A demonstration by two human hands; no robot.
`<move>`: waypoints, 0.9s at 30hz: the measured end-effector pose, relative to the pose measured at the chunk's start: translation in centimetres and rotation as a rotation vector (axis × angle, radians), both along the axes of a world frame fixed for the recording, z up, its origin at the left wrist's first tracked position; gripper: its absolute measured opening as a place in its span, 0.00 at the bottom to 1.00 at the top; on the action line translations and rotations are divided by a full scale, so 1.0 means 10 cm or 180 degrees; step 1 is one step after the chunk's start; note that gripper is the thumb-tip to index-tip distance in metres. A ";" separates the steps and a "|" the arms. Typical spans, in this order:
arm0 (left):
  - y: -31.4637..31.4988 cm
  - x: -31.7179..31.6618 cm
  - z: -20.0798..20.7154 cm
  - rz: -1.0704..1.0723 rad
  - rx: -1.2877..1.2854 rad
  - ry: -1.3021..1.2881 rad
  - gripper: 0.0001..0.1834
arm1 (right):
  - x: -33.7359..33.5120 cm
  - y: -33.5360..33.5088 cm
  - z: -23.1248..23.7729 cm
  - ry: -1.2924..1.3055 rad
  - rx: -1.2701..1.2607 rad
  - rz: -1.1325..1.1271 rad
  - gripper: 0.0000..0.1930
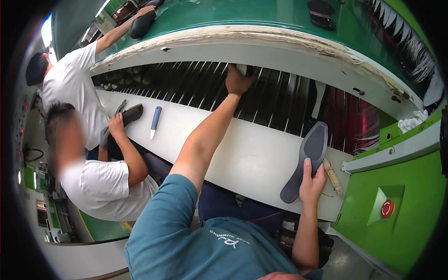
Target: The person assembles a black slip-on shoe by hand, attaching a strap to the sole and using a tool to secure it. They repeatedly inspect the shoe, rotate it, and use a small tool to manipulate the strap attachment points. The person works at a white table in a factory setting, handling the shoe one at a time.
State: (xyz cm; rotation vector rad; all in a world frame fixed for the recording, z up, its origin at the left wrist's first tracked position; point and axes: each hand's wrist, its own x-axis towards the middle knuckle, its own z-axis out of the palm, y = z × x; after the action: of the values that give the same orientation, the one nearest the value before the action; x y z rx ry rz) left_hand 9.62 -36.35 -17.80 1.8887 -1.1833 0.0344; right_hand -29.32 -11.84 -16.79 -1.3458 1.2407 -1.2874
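My right hand (311,183) grips a dark grey shoe sole (304,161) above the right end of a white work ledge (247,165), its thumb lying across the sole's face. Stretched far out over the metal roller rack (275,95), my left hand (239,83) is closed round a dark and white shoe-like piece (244,70). The overhanging edge and my fingers hide part of that piece, so its exact kind is unclear. On the ledge left of my left forearm lies a blue-handled tool (156,122) with a short pale blade.
A cream stick-like tool (333,177) rests by the sole. Beyond the rollers runs a green conveyor (224,14) carrying a dark shoe (320,14). A green machine panel with a red button (387,208) stands right. Left, one co-worker handles a dark shoe (133,113); another reaches across the conveyor.
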 end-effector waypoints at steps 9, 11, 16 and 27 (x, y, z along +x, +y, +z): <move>1.47 0.31 0.64 -0.0560 -0.3007 0.3572 0.22 | -0.01 -0.06 -0.14 -0.0043 -0.0264 -0.0081 0.17; 2.07 0.10 0.73 -0.0680 -0.3062 0.3684 0.22 | 0.06 -0.05 -0.11 -0.0139 -0.0389 -0.0087 0.17; 3.09 -0.76 0.99 -0.1057 -0.2559 0.3000 0.35 | -0.05 -0.06 -0.22 -0.0356 -0.0358 0.0048 0.16; 3.45 -1.17 1.41 -0.1869 -0.1719 0.0968 0.36 | 0.20 0.54 0.67 -0.0981 -0.0996 0.0175 0.15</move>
State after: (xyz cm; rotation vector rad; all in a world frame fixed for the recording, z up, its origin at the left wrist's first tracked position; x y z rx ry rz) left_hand -2.05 -1.80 -3.75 0.9974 -1.3088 -0.2254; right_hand -27.34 -6.46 -10.13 -1.3211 0.8096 -1.6277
